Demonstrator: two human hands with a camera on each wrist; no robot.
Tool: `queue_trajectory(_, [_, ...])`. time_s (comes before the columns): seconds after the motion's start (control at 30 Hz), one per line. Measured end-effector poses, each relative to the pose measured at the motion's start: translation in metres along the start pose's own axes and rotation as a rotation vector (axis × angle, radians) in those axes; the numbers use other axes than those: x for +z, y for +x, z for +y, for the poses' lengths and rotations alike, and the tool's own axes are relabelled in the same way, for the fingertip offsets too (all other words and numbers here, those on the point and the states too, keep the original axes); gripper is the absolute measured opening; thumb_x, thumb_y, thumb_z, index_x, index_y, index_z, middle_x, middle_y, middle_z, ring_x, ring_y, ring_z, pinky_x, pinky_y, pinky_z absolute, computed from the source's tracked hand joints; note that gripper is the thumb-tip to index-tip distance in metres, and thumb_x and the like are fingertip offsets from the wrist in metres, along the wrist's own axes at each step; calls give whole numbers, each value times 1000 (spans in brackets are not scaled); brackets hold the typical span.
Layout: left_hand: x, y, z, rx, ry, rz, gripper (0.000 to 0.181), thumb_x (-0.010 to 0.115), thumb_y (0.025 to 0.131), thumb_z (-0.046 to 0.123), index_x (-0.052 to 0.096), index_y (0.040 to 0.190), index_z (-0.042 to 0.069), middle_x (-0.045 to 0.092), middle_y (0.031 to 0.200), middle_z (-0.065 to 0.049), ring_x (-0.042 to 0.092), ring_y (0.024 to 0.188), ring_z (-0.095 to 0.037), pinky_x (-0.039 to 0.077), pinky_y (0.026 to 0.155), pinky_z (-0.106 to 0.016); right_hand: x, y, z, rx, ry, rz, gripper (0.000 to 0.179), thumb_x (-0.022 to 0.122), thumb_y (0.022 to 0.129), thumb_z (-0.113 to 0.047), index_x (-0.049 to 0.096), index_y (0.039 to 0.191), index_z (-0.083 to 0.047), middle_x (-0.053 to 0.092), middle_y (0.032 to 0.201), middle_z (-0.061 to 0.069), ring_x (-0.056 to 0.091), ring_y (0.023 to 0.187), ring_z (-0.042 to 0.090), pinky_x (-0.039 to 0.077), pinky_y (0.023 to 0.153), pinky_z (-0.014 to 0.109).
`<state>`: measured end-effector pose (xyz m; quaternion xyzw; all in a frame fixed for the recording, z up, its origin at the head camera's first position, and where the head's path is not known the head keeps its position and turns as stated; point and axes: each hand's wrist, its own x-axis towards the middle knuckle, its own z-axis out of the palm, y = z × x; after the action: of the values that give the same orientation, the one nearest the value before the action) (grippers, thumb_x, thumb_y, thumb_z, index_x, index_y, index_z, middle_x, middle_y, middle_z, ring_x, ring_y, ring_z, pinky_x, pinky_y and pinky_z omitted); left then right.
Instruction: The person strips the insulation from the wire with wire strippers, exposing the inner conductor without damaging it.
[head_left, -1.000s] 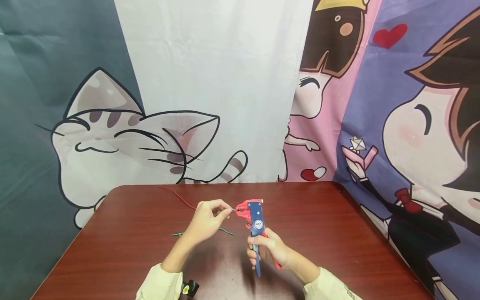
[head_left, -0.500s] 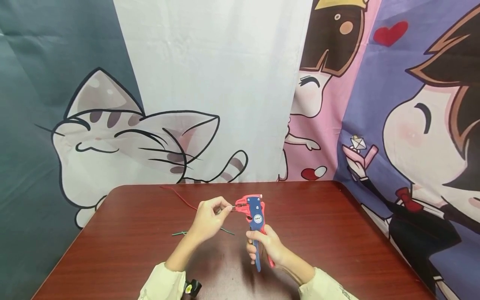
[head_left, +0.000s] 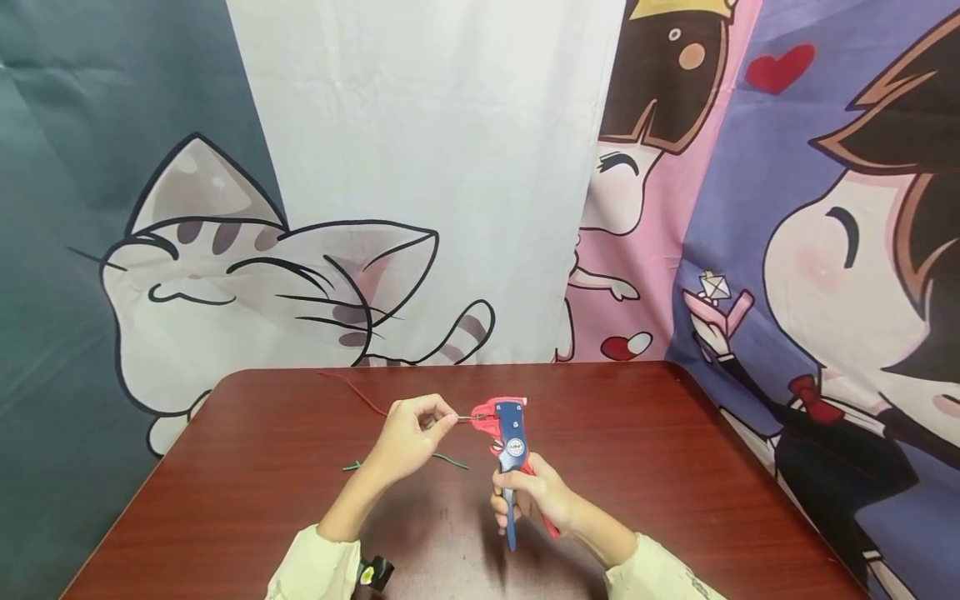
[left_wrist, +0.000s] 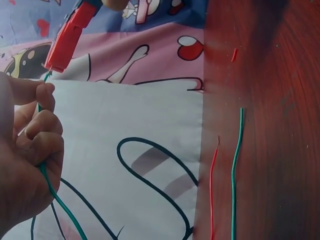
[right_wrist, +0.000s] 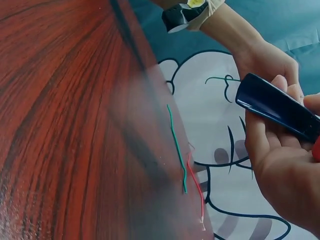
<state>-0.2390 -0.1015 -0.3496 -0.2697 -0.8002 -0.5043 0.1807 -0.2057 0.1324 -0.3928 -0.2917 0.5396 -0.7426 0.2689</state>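
My left hand pinches a green wire between thumb and index finger, with the other fingers curled. The wire's tail hangs out below that hand in the left wrist view. Its short front end reaches the red jaws of a blue-and-red wire stripper; how far in it sits is hidden. My right hand grips the stripper's handles, holding the tool upright above the table. In the right wrist view the blue handle crosses in front of the left hand.
On the brown wooden table lie another green wire, a red wire and a small red scrap. A cartoon-printed cloth hangs behind the table. A black device is at the left wrist.
The stripper's handles came closer together half a second ago and are now spread again. The tool has dropped slightly. My left hand has shifted a little left, showing more wire before the jaws.
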Motion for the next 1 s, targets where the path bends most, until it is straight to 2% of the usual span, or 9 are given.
queue_trajectory(0.07, [-1, 0, 0, 3, 3, -7, 19, 71, 87, 1, 70, 79, 18, 46, 59, 12, 34, 50, -6, 29, 46, -21, 1, -1, 1, -9, -16, 7, 27, 45, 95, -5, 36, 85, 18, 56, 66, 2, 60, 60, 14, 55, 58, 31])
queue_trajectory(0.13, [-1, -1, 1, 2, 1, -12, 19, 71, 87, 2, 70, 79, 18, 48, 59, 12, 34, 50, -5, 29, 46, -21, 1, -1, 2, -5, -31, 24, 25, 45, 95, -5, 38, 83, 16, 55, 65, 1, 59, 58, 13, 54, 58, 31])
queue_trajectory(0.27, [1, -1, -2, 1, 0, -15, 17, 71, 88, 3, 70, 80, 18, 48, 60, 12, 34, 50, -3, 30, 45, -22, 2, -2, 4, 24, -79, 73, 16, 46, 95, -8, 50, 80, -3, 53, 62, -2, 58, 56, 11, 54, 57, 31])
queue_trajectory(0.33, [2, -2, -3, -2, -2, -15, 17, 70, 89, 3, 70, 80, 18, 48, 60, 12, 34, 51, -3, 30, 45, -22, 4, -2, 4, 35, -89, 93, 16, 48, 95, -9, 52, 80, -9, 53, 61, -2, 58, 56, 11, 54, 57, 32])
queue_trajectory(0.43, [2, -2, -2, 2, -20, -13, 18, 70, 88, 1, 70, 80, 17, 49, 60, 11, 35, 50, -4, 30, 45, -21, 5, -3, 2, 38, -58, 94, 19, 49, 95, -9, 48, 79, 1, 53, 62, 0, 58, 56, 13, 54, 56, 32])
queue_trajectory(0.53, [2, -1, -1, 8, -41, -22, 18, 70, 88, 1, 70, 80, 17, 47, 59, 11, 35, 50, -5, 29, 45, -21, 4, -3, -1, 30, -20, 39, 21, 48, 95, -5, 42, 85, 13, 56, 68, 2, 61, 61, 14, 56, 61, 34])
queue_trajectory(0.67, [1, -1, -1, 16, -64, -39, 16, 70, 89, 1, 71, 81, 16, 43, 57, 10, 35, 49, -5, 29, 44, -21, 3, -2, -3, 28, 5, -27, 12, 46, 94, -2, 48, 89, 9, 60, 77, 4, 64, 70, 16, 57, 70, 39])
queue_trajectory(0.77, [0, -1, -1, 15, -65, -40, 16, 69, 89, 1, 71, 81, 15, 42, 57, 9, 35, 49, -5, 28, 44, -21, 3, -1, -4, 37, -1, -14, 11, 47, 94, -3, 51, 88, 4, 59, 74, 3, 63, 68, 15, 57, 68, 38])
queue_trajectory(1.0, [0, -2, -1, -2, -68, -54, 17, 69, 89, 2, 70, 80, 17, 43, 57, 8, 37, 49, -8, 30, 44, -21, 9, 1, -3, -4, -51, 80, 32, 46, 95, -4, 31, 85, 22, 53, 61, 0, 58, 54, 12, 53, 55, 29])
